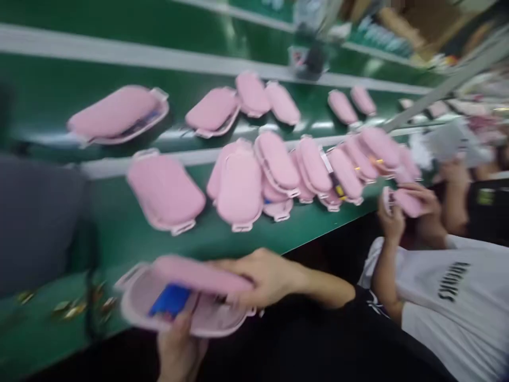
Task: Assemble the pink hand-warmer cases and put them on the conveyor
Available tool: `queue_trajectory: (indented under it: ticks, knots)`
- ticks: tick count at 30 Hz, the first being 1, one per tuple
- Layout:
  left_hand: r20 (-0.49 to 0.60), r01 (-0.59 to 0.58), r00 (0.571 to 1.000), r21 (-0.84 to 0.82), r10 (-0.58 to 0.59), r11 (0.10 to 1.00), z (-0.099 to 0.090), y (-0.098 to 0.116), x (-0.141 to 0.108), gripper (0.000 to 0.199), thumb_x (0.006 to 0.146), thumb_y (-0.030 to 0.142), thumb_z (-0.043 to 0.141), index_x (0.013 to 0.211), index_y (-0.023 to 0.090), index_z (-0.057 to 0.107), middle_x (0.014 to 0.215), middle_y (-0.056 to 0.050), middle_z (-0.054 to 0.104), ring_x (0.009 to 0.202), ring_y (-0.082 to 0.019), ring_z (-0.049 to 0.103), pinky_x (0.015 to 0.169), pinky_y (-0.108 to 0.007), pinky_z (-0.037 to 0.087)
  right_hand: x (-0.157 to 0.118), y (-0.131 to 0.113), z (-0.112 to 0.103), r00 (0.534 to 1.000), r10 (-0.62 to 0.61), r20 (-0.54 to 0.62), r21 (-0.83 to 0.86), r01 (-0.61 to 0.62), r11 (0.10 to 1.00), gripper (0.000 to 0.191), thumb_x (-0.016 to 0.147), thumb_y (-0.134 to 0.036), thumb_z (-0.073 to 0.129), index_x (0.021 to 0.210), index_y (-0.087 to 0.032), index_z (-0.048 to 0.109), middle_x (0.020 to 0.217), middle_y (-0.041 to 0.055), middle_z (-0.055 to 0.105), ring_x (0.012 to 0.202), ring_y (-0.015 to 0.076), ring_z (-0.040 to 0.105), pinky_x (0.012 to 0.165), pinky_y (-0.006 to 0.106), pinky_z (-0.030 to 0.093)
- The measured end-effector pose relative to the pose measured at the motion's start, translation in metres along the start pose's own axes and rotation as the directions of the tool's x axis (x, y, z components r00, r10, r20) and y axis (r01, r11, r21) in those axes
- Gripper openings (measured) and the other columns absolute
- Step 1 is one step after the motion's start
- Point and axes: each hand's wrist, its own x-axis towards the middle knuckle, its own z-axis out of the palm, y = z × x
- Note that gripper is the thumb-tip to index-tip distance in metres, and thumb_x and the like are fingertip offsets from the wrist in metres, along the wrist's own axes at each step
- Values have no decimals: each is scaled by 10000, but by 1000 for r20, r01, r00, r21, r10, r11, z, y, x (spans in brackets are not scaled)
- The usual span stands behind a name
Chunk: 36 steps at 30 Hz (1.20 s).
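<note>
An open pink case [137,305] is held at the front edge of the green table, its lid raised and a blue item [170,300] inside. My left hand [181,339] grips the lower side of the case from below, thumb over the rim near the blue item. At the right end, my right hand [262,278] has its fingers on the lid and the case's edge. Motion blur hides the finer contents. Closest beyond the held case lies another pink case [165,191] on the table.
Several pink cases [240,185] line the green table [222,239]. Small gold-coloured pieces [73,307] and a dark grey object [37,223] are at the left. A slanted metal pole [441,87] stands at the right, where a person [449,286] holds a pink case.
</note>
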Motion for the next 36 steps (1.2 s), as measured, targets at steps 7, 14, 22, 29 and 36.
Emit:
queue_trajectory:
  ticks: [7,14,22,29,36]
  knots:
    - [-297,57,947,-224,-124,973,-5,17,-21,727,603,659,975,1173,234,823,1072,-109,856,1328,-460,713,1139,-598,632,9,42,12,945,-3,-328,-161,-52,986,393,1085,-294,579,1441,-163,681,1308,110,811,1115,235,791,932,344,632]
    - [-341,47,932,-219,-121,975,5,23,-18,617,498,686,997,849,206,830,941,-94,855,1401,-473,661,1244,-563,552,15,54,31,899,-212,-384,-358,67,931,244,1102,-360,622,1203,-208,785,1283,124,735,1076,231,684,869,365,629]
    - [-438,72,887,-185,-148,980,6,28,-19,651,456,695,986,861,215,812,876,-84,840,1426,-488,637,1246,-605,541,6,56,10,873,-438,-213,-245,386,889,320,1047,-95,561,1264,-228,756,1282,69,753,1087,185,646,928,352,560]
    - [-413,60,901,-188,-135,980,9,28,-18,775,484,678,1007,1086,220,839,941,-72,856,1451,-462,624,1268,-550,533,-16,57,13,889,-458,4,-334,433,838,173,1079,-217,681,1127,-313,817,1308,-23,799,956,149,601,746,288,504]
    - [-358,79,921,-215,-154,973,16,31,-20,853,497,651,1035,1195,208,826,1235,-118,840,1468,-504,597,1265,-625,525,3,43,45,817,-437,-377,-57,450,891,181,1121,-276,629,1114,-165,772,938,10,805,831,102,717,817,221,631]
